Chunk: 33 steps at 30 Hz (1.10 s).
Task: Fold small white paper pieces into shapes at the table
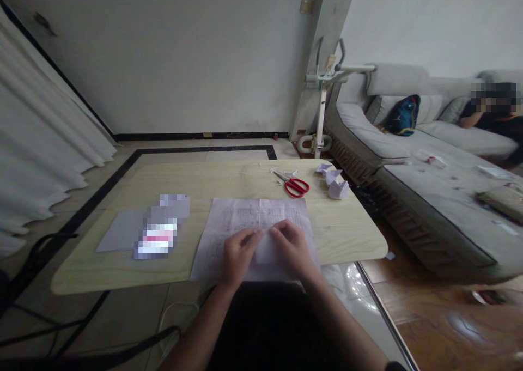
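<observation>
A large printed sheet with creases lies at the front middle of the table. Over it, both my hands hold a smaller pale piece of paper near its upper edge. My left hand is closed, thumb and fingers pinching the paper from the left. From the other side my right hand pinches it too, fingers curled, the fingertips of both hands close together. Beyond the sheet lie scissors with red handles, among small paper scraps. Several folded paper pieces stand to their right.
On the wooden table, a white sheet and a blurred-out object lie at the left. A grey sofa with a blue bag stands at right, where a person sits. A white exercise stand rises behind.
</observation>
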### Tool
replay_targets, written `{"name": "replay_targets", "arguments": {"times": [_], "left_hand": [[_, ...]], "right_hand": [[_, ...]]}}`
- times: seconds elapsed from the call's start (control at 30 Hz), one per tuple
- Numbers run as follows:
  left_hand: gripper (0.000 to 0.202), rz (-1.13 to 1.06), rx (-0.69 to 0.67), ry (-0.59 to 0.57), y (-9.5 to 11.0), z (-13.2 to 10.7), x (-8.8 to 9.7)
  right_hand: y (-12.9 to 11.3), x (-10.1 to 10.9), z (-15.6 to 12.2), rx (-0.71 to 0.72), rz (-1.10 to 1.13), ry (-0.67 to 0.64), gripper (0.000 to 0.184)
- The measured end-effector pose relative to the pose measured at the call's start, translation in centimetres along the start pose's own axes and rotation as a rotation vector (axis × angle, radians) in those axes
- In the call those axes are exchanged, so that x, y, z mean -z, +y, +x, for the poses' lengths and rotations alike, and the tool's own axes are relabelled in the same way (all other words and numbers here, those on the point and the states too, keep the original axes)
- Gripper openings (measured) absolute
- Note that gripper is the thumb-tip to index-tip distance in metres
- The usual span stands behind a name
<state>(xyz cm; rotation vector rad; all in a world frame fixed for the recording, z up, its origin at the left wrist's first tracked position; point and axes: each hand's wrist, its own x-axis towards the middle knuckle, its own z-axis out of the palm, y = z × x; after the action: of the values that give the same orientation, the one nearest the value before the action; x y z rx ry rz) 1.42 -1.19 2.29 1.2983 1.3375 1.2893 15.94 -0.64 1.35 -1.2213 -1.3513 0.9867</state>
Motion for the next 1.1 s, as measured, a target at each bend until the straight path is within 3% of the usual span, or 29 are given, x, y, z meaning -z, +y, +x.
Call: {"name": "replay_targets", "arguments": {"times": [0.7, 1.1], "left_hand": [[0.021, -0.123, 0.020, -0.017, -0.71, -0.04, 0.43], [0.025, 0.018, 0.000, -0.038, -0.19, -0.10, 0.17]], "right_hand": [[0.18, -0.10, -0.21, -0.007, 0.052, -0.007, 0.020], [0.42, 0.01, -0.14, -0.130, 0.209, 0.072, 0.025]]}}
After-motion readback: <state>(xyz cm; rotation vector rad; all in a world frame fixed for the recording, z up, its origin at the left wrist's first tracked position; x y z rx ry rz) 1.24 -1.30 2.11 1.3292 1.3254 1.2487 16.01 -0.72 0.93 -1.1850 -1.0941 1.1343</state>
